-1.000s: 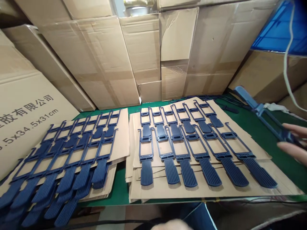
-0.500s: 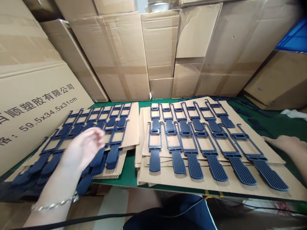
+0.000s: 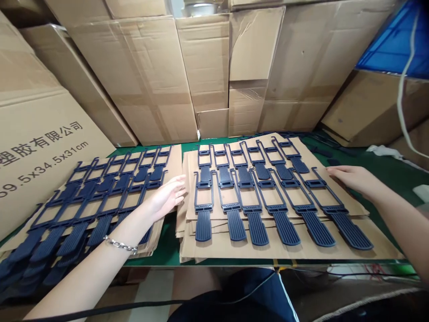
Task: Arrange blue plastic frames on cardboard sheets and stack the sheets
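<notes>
My left hand (image 3: 167, 197) is open, its fingers stretched toward the left edge of the right-hand stack of cardboard sheets (image 3: 191, 250). My right hand (image 3: 353, 179) reaches in from the right, fingers extended, with the fingertips at the right edge of the top sheet; whether they touch it I cannot tell. Between my hands, several dark blue plastic parts (image 3: 257, 228) lie on the top sheet in two rows. Each has an open rectangular frame and a ribbed paddle end. Similar parts (image 3: 73, 237) overlap in layers on the left cardboard stack, partly hidden by my left forearm.
Large cardboard boxes (image 3: 150, 80) stand behind the green table (image 3: 170, 237), and a printed box (image 3: 60, 138) leans in at the left. More dark parts lie at the table's back right, near a white crumpled item (image 3: 384, 151). A blue crate (image 3: 385, 44) sits above.
My left hand has moved right, from above the left stack to beside the right stack. My right hand has come to the right edge of the sheet. The view has shifted right.
</notes>
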Motion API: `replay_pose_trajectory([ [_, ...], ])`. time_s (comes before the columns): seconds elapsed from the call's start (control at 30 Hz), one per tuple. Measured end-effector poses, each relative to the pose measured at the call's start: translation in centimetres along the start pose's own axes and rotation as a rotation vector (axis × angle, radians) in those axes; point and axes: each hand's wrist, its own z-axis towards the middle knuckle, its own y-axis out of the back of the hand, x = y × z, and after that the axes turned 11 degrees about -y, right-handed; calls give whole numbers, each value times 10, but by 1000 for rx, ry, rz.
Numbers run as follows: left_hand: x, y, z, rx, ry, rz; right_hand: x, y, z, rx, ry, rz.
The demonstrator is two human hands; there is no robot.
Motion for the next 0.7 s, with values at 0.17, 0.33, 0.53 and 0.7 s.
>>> replay_pose_trajectory([
  [0.17,4,-8,0,-47,62,-28,16,0,-7,-1,51,-138],
  [0.33,3,-10,-3,-36,63,-58,24,-7,-8,42,88,-113],
  [0.53,-2,-18,-14,-125,101,-99,27,-10,-9,22,5,126],
  [0.7,-2,-26,-22,-58,109,-31,26,-8,-14,79,-50,415],
])
